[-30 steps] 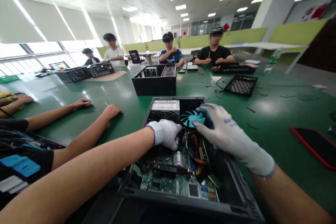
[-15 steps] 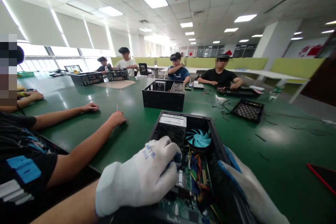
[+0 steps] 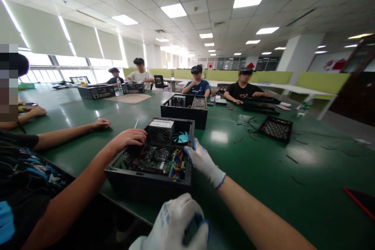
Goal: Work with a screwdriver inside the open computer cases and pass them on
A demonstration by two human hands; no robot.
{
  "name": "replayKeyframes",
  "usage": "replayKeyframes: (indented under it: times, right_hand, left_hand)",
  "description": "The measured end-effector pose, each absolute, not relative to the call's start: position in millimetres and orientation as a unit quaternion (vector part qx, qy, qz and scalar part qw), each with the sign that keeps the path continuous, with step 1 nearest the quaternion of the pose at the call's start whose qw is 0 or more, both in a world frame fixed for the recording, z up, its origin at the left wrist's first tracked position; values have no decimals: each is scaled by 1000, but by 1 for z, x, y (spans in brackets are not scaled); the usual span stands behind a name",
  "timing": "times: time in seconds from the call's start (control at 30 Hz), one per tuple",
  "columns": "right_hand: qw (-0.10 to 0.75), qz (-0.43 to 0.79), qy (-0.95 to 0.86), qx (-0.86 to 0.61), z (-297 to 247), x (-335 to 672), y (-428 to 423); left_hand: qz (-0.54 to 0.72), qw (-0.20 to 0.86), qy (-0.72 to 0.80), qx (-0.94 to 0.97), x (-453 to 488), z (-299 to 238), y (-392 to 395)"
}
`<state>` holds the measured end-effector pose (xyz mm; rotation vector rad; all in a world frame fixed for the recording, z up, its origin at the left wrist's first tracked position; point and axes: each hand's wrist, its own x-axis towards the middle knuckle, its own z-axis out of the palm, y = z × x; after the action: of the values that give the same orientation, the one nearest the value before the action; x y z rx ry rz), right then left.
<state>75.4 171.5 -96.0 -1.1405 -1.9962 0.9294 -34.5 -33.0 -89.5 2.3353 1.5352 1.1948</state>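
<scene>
Touching right side of open computer case, right hand sits nearer; cannot tell if clamped. Case lies on green table, left of it, beyond half-curled left hand, fingers apart.

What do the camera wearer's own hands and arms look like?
The left hand and right hand wear white gloves with blue on the palm side. Blue lettering marks the left one's back; the right one's cuff has a bluish edge. No sleeve shows on the right forearm.
</scene>
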Motion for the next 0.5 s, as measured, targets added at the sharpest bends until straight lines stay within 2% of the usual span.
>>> replayKeyframes:
  times: [0.23, 0.5]
  right_hand:
    - [219, 366, -817, -389, -93, 39, 200]
    - [130, 238, -834, -480, -91, 73, 239]
  left_hand:
    - [379, 93, 565, 727, -46, -146, 11]
    - [352, 94, 590, 720, -74, -179, 30]
